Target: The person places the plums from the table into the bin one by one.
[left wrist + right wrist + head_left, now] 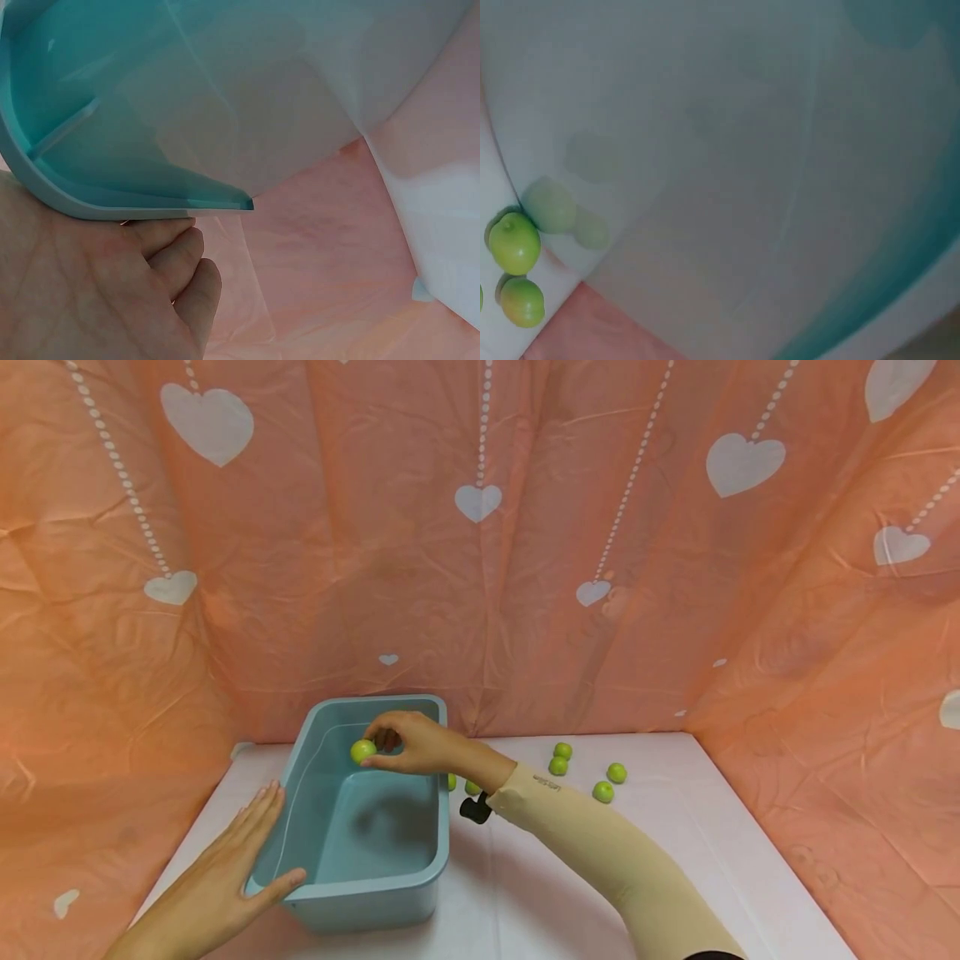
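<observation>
A blue-green plastic tub (442,827) stands on the left of the table in the head view. Over its inside, my right hand (408,743) pinches a small round green fruit (363,752) between thumb and fingers. On the tub's near left corner lies my left hand (225,868), fingers straight along the outer side and thumb at the front rim. The left wrist view has the left palm (75,277) right against the tub's rim (150,214). Neither the right hand's fingers nor the held fruit shows clearly in the right wrist view, where the tub wall fills most of the frame.
Several green fruits lie on the white table right of the tub, including one fruit (603,791) near the middle and another (562,750) farther back. Close by the tub's right wall sits a fruit (472,787) beside the right wrist. A peach-coloured curtain (525,643) encloses the table.
</observation>
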A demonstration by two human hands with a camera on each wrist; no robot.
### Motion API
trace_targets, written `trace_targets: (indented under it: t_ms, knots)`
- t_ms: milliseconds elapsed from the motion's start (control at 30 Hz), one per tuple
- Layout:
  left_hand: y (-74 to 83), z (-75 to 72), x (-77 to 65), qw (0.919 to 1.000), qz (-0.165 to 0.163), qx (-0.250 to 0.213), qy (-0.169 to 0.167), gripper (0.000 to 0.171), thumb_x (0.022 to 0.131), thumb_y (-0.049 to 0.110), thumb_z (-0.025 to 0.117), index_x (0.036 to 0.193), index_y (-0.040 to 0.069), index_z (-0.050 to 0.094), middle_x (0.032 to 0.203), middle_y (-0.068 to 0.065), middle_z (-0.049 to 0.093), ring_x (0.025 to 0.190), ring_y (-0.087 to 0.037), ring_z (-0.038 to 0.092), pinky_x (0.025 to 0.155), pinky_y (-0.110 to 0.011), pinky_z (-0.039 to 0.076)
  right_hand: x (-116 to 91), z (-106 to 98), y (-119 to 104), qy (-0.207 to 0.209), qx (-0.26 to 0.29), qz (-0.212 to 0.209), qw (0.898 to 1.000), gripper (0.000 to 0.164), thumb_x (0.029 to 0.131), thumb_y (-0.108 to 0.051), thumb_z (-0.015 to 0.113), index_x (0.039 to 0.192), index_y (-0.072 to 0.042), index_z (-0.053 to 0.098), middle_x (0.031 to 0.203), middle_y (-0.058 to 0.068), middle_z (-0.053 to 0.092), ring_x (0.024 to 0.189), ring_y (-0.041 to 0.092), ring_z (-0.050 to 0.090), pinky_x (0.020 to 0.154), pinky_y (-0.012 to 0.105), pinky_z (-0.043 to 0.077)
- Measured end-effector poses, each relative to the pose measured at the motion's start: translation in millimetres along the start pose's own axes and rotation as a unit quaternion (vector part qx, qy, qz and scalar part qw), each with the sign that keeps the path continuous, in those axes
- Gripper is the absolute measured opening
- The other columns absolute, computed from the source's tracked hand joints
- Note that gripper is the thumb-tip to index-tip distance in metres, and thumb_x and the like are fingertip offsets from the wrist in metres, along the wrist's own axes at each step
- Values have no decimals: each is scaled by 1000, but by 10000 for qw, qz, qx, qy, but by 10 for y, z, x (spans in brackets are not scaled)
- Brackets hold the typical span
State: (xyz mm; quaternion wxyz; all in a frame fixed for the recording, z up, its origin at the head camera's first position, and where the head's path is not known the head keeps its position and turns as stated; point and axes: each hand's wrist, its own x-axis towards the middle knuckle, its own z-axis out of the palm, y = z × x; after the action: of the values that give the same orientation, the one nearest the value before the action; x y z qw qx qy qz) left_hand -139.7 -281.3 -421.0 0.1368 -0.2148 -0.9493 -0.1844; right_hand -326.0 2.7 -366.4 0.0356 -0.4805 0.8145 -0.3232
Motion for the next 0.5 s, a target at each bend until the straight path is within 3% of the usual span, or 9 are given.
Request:
trace_targets:
  t_ms: [133,333,500]
  knots:
    - [-10,-6,5,10000,4,26,6,104,97,45,79,171,1,20,178,-16,16,163,-7,-4,117,-6,-9,44,37,-17,-170,-83,95,9998,31,99,-24,81,124,-7,73,107,1,73,98,11,68,94,28,58]
    - [-15,-2,5,10000,23,16,88,104,96,44,81,170,1,22,178,-17,19,163,-5,-4,117,-6,-8,112,91,-13,-402,-349,68,9986,33,100,-30,80,124,-8,74,105,-3,72,97,10,68,88,16,53]
    - [-7,1,-2,9999,65,15,114,104,96,44,80,171,2,21,178,-15,18,161,-1,-5,117,-6,-8,147,144,14,-575,-441,89,9973,32,100,-31,79,122,-9,75,101,-5,71,95,10,67,85,14,51]
